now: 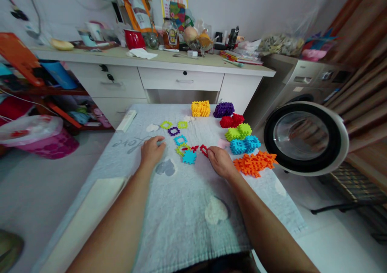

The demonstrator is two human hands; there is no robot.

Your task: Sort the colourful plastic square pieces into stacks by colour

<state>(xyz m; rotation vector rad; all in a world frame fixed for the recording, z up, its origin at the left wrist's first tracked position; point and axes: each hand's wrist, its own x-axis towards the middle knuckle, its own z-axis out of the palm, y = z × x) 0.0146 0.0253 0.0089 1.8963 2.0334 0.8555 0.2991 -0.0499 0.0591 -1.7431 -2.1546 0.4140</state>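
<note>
My right hand (222, 160) pinches a small red toothed plastic frame (204, 150) at the table's middle. My left hand (152, 152) rests on the cloth to the left, thumb and forefinger apart, nothing visible between them. Between the hands lie a solid light-blue interlocking piece (189, 157), a lime piece (181, 149) beside it and small red parts (194, 148). Farther back are a light-blue square frame (180, 140), a purple frame (173, 131) and two lime frames, one on the left (166, 125) and one on the right (182, 124).
Along the table's right side sit stacked pieces: yellow (200, 109), purple (223, 109), red (231, 121), lime (238, 132), blue (245, 144) and orange (254, 163). A grey cloth (187, 208) covers the table. A washer door (305, 138) hangs ajar at right; a cluttered desk (169, 63) stands behind.
</note>
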